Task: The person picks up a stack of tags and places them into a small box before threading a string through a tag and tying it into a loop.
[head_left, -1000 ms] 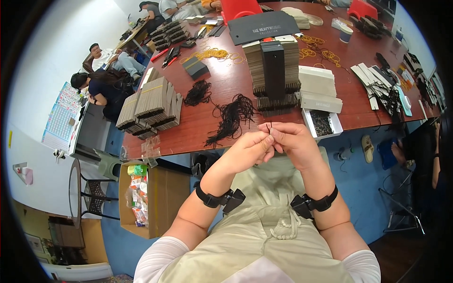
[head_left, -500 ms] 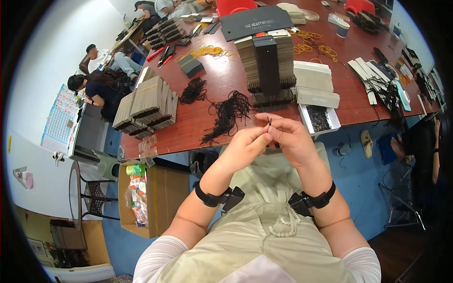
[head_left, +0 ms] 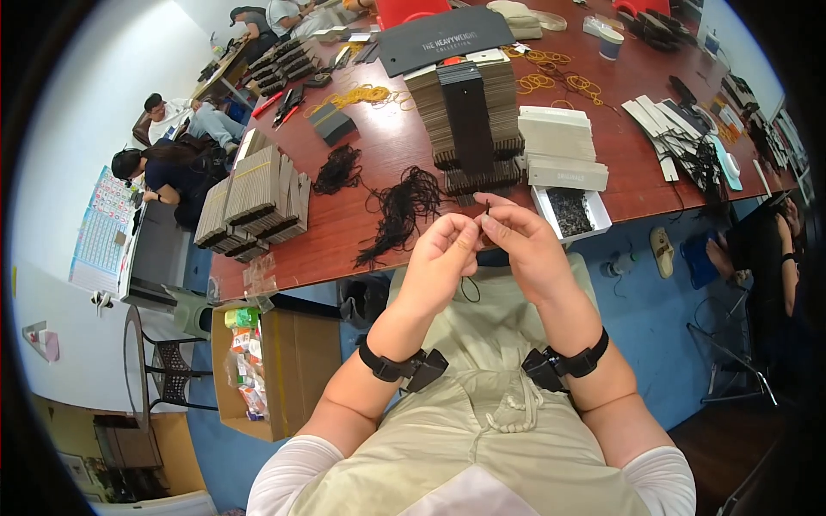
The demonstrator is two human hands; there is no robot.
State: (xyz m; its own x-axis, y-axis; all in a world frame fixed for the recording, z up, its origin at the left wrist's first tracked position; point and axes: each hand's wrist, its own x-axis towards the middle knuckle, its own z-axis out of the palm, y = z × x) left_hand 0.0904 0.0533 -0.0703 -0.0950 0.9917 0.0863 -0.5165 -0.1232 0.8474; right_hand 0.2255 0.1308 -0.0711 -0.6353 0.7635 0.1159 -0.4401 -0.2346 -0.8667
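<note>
L hand & R hand meet at the near edge of the tbl, fingers curled, thumb & forefinger of each pinched w/ next to no gap. Blk cord is btwn them: a short end pokes up at R fingertips, a loop hangs below L hand. Exact grip pts hidden.

Containers: wht box, just R of R hand at tbl edge, open, w/ lots of tiny blk bits inside; can't tell what they are. Carton on floor at L, open, part-filled w/ mixed pkts, orange/wht, a grn one on top. Paper cup upright, far R of tbl; contents unclear.

Cord heap lies L of tag stack, beyond L hand. Pale tags sit right behind wht box.
</note>
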